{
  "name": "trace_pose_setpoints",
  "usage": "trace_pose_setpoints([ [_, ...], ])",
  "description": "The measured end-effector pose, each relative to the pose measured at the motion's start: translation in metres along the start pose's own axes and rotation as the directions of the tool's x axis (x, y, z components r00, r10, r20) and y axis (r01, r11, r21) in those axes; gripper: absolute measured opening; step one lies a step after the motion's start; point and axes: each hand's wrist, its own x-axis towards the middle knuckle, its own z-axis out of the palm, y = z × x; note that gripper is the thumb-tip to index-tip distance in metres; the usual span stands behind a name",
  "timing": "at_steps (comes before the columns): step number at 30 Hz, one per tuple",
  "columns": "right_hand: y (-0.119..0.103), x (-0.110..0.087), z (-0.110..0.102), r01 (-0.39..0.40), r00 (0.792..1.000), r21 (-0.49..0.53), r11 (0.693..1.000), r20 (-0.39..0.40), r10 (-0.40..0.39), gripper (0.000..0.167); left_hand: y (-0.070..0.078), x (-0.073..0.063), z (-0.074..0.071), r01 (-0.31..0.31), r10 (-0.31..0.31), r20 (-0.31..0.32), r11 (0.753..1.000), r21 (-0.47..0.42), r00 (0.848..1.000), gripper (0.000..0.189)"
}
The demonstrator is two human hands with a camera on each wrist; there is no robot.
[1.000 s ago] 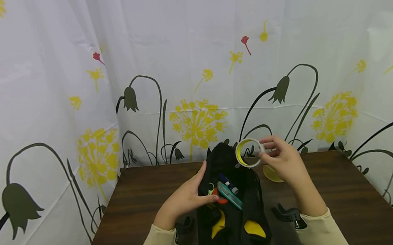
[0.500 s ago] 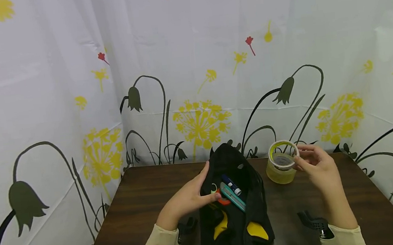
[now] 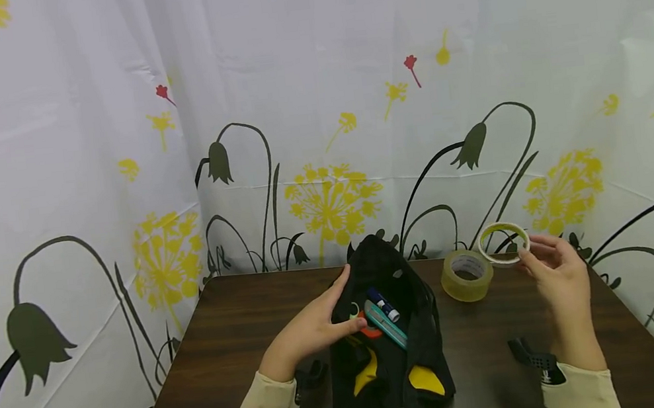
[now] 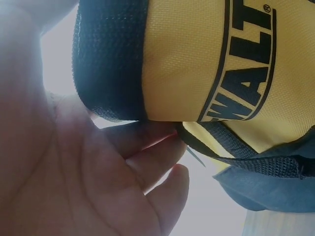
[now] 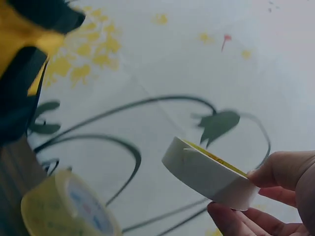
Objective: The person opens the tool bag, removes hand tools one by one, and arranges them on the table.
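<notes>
My right hand (image 3: 560, 286) pinches a narrow roll of white tape (image 5: 209, 177) with a yellow inner ring, thumb on one side and fingers on the other. It holds the roll up at the table's far right, just beside a wider roll of clear yellowish tape (image 3: 468, 285) standing on the table. With its thumb at the opening and its fingers along the outer side, my left hand (image 3: 310, 332) grips the edge of a black and yellow tool bag (image 4: 182, 64). Inside the bag lie a teal utility knife (image 3: 386, 325), a dark blue capped tube (image 3: 383, 304) and something with an orange-red part (image 3: 370, 332).
The dark wooden table (image 3: 242, 306) ends at a white curtain (image 3: 312, 66) printed with flowers. A black strap (image 3: 405, 382) hangs down the bag's front. Dark wrist mounts (image 3: 535, 358) stick out inward from both sleeves.
My right hand has carried the white tape roll from over the bag to the right, passing over the clear tape roll. The left hand stays at the bag's edge.
</notes>
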Motion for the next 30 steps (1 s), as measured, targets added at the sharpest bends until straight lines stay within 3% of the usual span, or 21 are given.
trace_pose_setpoints([
  [12, 0.057, 0.025, -0.03, -0.104, 0.984, -0.117, 0.988, -0.16, 0.084, 0.033, -0.001, -0.002, 0.001, 0.011, -0.011, 0.011, 1.0, 0.001, 1.0, 0.109],
  [18, 0.091, 0.032, -0.04, -0.173, 0.976, -0.157, 0.972, -0.16, 0.148, 0.029, -0.002, -0.001, 0.002, 0.018, -0.018, 0.003, 1.0, 0.0, 1.0, 0.112],
  [25, 0.125, 0.031, -0.048, -0.21, 0.965, -0.005, 0.978, -0.163, 0.207, 0.031, 0.0, 0.0, 0.003, 0.02, -0.02, 0.013, 1.0, -0.003, 1.0, 0.113],
  [30, 0.133, 0.036, -0.05, -0.189, 0.972, -0.038, 0.981, -0.151, 0.181, 0.043, 0.002, 0.001, 0.001, 0.036, -0.036, 0.005, 0.999, -0.005, 0.999, 0.113],
])
